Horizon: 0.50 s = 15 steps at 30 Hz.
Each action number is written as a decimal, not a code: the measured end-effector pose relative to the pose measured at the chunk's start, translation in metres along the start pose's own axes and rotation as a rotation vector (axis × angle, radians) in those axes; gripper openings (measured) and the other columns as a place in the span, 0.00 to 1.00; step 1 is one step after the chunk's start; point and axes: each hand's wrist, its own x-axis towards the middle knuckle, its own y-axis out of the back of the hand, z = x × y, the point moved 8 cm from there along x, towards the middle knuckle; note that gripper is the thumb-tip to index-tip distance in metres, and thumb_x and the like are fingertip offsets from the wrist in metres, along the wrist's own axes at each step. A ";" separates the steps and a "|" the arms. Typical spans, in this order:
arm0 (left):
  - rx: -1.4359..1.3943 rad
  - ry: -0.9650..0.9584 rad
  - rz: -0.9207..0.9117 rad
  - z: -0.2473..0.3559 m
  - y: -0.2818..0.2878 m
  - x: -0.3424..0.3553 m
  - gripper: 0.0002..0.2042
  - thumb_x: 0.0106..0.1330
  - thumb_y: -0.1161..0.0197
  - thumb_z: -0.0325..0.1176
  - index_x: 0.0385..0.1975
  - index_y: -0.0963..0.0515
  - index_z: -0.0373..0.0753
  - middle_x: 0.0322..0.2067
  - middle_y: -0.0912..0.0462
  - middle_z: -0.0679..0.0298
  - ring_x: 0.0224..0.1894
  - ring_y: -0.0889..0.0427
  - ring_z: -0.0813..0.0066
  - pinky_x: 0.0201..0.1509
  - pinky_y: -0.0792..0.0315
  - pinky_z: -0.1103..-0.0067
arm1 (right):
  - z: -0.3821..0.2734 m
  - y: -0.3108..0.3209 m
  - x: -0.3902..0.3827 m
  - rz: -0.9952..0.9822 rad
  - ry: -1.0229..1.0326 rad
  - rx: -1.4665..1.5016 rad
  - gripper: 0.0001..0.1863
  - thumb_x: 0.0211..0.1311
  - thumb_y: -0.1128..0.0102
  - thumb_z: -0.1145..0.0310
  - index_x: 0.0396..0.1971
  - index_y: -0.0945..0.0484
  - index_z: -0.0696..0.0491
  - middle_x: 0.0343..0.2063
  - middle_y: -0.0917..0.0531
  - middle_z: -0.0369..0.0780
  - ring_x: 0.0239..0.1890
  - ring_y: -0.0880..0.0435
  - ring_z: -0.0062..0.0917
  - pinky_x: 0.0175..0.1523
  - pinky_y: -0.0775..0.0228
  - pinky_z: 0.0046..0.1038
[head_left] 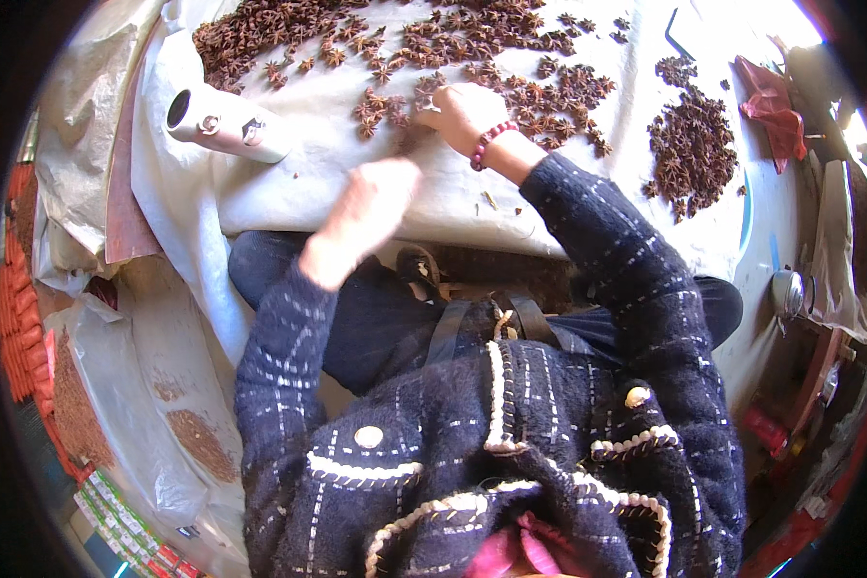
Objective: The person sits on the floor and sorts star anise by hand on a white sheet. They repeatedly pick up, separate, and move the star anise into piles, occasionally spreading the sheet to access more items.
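Observation:
My right hand [462, 116], with a red bead bracelet at the wrist, is over scattered star anise [559, 111] on a white cloth [337, 193]. Its fingers are curled among the pieces; what they hold, if anything, is hidden. My left hand [376, 197] is lower and to the left, over the cloth's front part, smeared by motion, so its fingers are unclear. A denser pile of star anise [212, 48] spreads across the back left, and a separate dark heap [694, 154] lies to the right.
A metal cylinder [231, 125] lies at the left of the cloth. A red crumpled bag [771, 111] and a dark bent rod [679, 39] are at the back right. Plastic bags with brown grains [202, 443] lie at lower left, a metal round object [788, 292] at right.

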 end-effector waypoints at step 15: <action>0.313 0.019 0.208 -0.028 -0.002 0.044 0.08 0.64 0.45 0.30 0.36 0.20 0.38 0.33 0.20 0.56 0.41 0.21 0.57 0.45 0.26 0.68 | 0.004 0.012 -0.070 0.242 0.631 -0.107 0.03 0.54 0.41 0.74 0.29 0.23 0.55 0.33 0.23 0.39 0.37 0.23 0.32 0.42 0.27 0.29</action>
